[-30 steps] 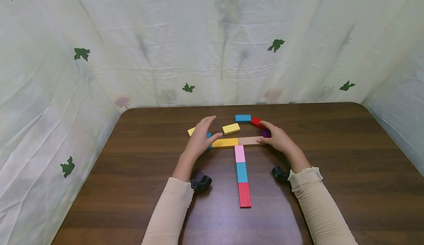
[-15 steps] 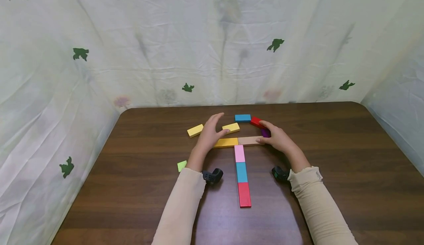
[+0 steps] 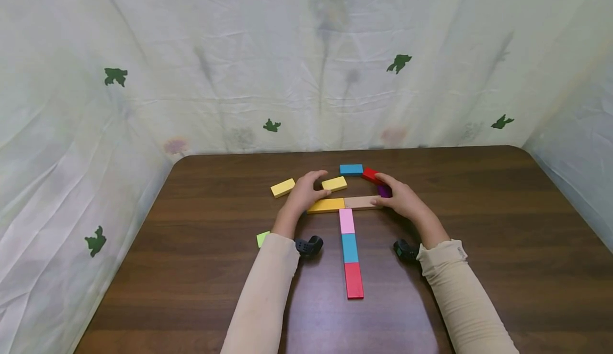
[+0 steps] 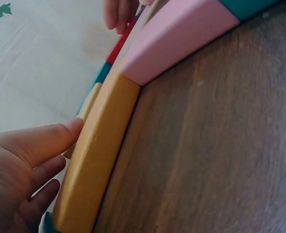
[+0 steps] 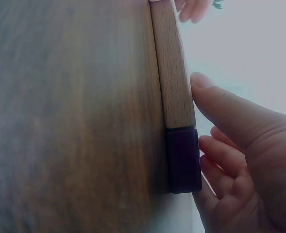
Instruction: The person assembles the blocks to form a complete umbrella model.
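My left hand (image 3: 303,191) is at the left end of a pale yellow block (image 3: 335,183), thumb and index finger spread around that end. In the left wrist view its thumb (image 4: 60,136) lies close along an orange-yellow block (image 4: 101,150). My right hand (image 3: 402,199) rests by the right-hand blocks. Its index finger reaches a red block (image 3: 370,174), and its thumb lies at the end of a plain wooden block (image 3: 361,202). In the right wrist view its curved fingers sit against a purple block (image 5: 184,160).
Below the wooden row, a pink block (image 3: 347,221), a turquoise block (image 3: 350,248) and a long red block (image 3: 354,280) form a column. A blue block (image 3: 351,170) lies at the back, another yellow block (image 3: 283,188) left, and a light green block (image 3: 263,238) beside the left sleeve.
My left hand has moved right, to the end of the pale yellow block, and its thumb and index finger have drawn closer together. The right hand and the blocks have stayed put.
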Demonstrator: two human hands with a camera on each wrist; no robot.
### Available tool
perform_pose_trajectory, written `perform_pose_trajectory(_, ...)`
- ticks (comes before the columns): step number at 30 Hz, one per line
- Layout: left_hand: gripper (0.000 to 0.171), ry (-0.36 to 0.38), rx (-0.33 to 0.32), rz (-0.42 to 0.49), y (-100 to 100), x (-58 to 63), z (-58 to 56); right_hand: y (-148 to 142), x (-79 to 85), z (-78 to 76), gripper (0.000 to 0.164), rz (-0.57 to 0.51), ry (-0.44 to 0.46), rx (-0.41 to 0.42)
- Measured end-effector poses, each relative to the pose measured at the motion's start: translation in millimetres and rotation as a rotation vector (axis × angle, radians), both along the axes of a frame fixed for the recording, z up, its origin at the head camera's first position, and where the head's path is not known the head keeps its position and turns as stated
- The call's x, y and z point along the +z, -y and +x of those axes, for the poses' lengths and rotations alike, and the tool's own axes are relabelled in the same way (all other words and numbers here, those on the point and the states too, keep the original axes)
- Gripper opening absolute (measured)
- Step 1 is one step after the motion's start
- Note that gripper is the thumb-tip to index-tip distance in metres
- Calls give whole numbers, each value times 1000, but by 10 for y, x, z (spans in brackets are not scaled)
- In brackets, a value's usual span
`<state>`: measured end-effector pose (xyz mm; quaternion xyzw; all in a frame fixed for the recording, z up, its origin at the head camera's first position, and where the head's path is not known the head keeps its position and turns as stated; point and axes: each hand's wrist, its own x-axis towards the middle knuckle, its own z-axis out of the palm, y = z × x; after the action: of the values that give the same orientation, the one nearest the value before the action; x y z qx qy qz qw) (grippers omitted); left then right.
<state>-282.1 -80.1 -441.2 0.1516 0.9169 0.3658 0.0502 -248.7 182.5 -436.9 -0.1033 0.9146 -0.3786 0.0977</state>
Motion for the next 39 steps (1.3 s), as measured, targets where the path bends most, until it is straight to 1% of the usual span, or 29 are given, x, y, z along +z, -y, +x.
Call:
perform_pose_trajectory(5,47,-3,-11,-62,-24,-27,-18,0,11,13,75,3,4,-1)
perform_pose_trajectory(9,42,-24,-8,-81,-35,-34,-17,1,6,11,76,6,0,-2)
perform_pose_trajectory(12,40,-41,14,-48,-29,-31,-5,5,2,7,76,1,0,0)
perform_pose_trajectory(16,39,-83,52,-8,-4,-41,-3,4,2,8,76,-2,3,-3)
perform_pose_trajectory(19,39,-110,79,-1,21,-50,-6,-1,4,12,76,-1,3,-6)
perform_pose_trajectory(24,39,-146,118,41,69,-63,-7,1,-3,12,75,-6,-1,-2)
perform_pose_trajectory(27,39,-148,137,73,92,-58,3,0,-5,15,74,-7,-6,2)
perform_pose_trajectory(33,39,-125,176,111,132,-25,23,-1,-2,18,73,-3,-12,1)
perform_pose_trajectory(39,38,-141,192,105,193,-32,9,1,3,12,74,-3,-8,1)
